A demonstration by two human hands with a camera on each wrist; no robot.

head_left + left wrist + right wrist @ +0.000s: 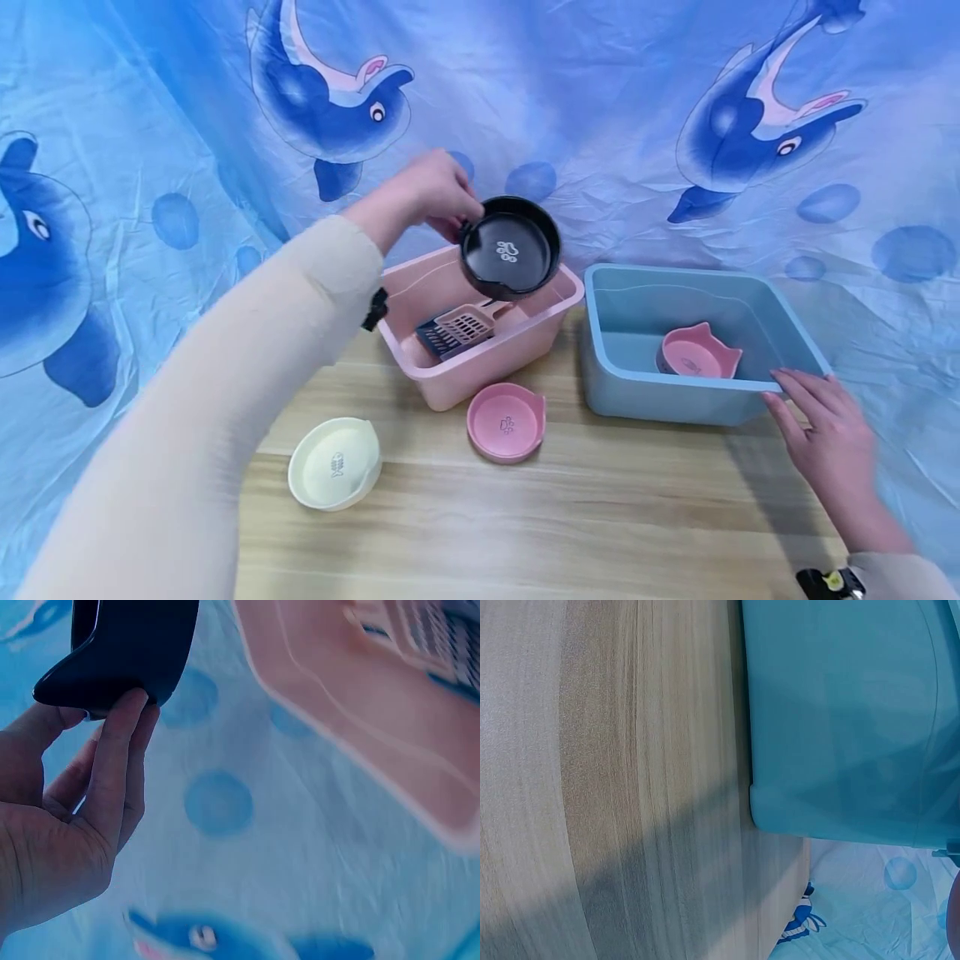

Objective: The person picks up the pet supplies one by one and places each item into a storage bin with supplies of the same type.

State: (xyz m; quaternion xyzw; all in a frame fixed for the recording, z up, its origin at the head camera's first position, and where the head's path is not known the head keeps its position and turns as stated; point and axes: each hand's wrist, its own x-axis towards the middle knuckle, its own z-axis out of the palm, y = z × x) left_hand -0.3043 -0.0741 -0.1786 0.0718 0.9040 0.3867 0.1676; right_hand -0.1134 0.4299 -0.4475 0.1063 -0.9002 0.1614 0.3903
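My left hand [442,196] pinches the edge of a black pet bowl [510,250] with a white paw print, tilted in the air over the pink litter box [495,375]. In the left wrist view, thumb and fingers hold the black bowl [142,645] at its pointed ear. Two slotted litter scoops, one pink [465,323] and one dark blue [435,340], lie in the pink box. At the right, my right hand [832,433] holds the front right rim of the blue litter box [667,400], fingers over it and thumb outside. Inside sits a pink cat-eared bowl [697,354].
On the wooden table [600,517], a pink bowl [506,423] with a paw print stands before the pink box. A pale yellow bowl [335,464] with a fishbone print is farther left. A blue dolphin-print sheet [570,100] hangs behind and around the table.
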